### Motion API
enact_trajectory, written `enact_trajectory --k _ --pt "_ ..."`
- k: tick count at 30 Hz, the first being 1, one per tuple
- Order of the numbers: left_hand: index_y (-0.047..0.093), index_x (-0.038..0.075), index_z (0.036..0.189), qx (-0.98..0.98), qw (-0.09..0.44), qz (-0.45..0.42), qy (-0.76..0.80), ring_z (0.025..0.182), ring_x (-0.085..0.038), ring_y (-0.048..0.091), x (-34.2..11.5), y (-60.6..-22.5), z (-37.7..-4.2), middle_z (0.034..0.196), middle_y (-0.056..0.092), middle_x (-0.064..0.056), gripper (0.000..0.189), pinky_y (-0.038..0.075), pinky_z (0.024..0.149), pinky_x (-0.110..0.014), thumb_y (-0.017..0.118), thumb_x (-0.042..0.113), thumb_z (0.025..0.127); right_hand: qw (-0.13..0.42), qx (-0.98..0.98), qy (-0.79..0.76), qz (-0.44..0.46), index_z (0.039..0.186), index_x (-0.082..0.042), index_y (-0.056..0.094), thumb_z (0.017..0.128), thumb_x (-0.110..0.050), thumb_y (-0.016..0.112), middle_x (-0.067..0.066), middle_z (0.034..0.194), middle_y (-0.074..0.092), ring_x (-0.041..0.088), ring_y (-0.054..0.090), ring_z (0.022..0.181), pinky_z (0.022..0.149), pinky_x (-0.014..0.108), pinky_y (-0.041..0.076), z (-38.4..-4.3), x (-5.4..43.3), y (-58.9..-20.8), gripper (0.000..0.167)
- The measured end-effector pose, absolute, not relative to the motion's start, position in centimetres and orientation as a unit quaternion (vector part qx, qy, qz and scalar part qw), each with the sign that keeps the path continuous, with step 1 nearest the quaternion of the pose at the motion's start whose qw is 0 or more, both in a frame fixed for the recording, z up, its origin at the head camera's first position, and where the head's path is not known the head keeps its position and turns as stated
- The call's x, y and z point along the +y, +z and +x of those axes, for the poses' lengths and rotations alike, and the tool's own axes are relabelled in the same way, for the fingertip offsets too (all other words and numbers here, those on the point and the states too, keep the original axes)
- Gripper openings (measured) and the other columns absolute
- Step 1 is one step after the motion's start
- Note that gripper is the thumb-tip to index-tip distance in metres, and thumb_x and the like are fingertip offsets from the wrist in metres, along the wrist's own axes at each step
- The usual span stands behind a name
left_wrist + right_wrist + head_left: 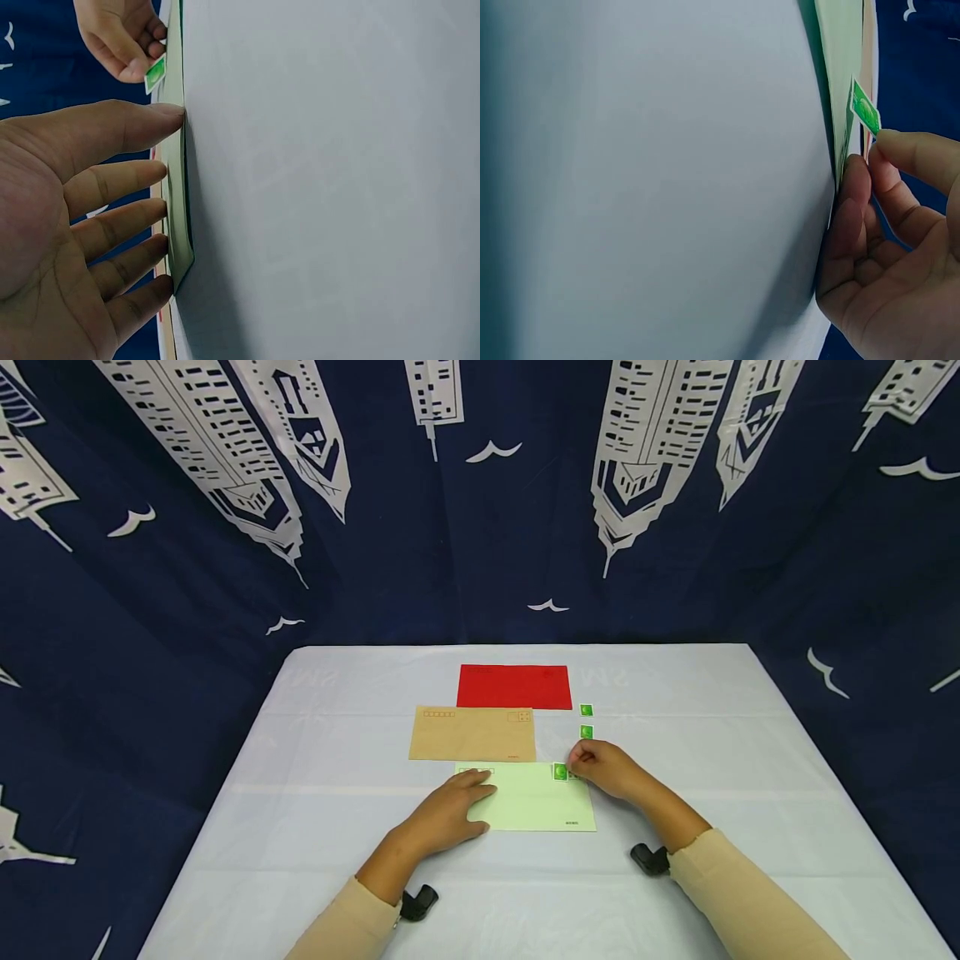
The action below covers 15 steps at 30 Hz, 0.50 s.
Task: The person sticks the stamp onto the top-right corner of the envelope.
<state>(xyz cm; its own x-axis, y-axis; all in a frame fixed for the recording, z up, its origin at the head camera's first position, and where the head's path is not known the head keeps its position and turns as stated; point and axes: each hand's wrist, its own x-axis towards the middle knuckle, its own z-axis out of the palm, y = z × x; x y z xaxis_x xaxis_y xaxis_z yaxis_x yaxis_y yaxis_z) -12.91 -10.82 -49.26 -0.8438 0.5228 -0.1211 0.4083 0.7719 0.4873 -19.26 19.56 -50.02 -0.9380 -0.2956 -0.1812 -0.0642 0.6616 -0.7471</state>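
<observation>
A pale green envelope (525,806) lies nearest the person on the white table. Spread over its left end, my left hand (450,806) rests with extended fingers; in the left wrist view the thumb and fingertips touch the paper. My right hand (603,767) is at the envelope's upper right corner. Between thumb and index finger it pinches a green postage stamp (865,107) with a white border by one edge. The stamp (560,772) is tilted up from the paper in the right wrist view, close over the printed corner. The other right fingers are curled beside the envelope's edge.
Behind the green envelope lies a tan envelope (472,735), and farther back a red envelope (514,687). Two more green stamps, a far stamp (587,710) and a nearer stamp (587,732), lie to their right. A dark blue printed cloth (450,543) hangs behind the table (337,693).
</observation>
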Motion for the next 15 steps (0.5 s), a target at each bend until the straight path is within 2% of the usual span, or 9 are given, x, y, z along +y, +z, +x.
enact_trajectory --k 15 --pt "0.058 0.009 0.142 0.933 0.128 0.249 0.228 0.15 -0.028 0.037 -10.92 -49.4 -12.94 0.159 0.045 -0.005 0.056 0.037 0.121 -0.047 0.075 0.021 0.091 0.142 0.915 -0.368 -0.089 0.089 -0.01 0.066 0.096 -0.015 0.065 0.002 0.08 0.058 0.017 0.053 0.08 0.072 0.029 0.043 -19.53 19.26 -50.17 0.009"
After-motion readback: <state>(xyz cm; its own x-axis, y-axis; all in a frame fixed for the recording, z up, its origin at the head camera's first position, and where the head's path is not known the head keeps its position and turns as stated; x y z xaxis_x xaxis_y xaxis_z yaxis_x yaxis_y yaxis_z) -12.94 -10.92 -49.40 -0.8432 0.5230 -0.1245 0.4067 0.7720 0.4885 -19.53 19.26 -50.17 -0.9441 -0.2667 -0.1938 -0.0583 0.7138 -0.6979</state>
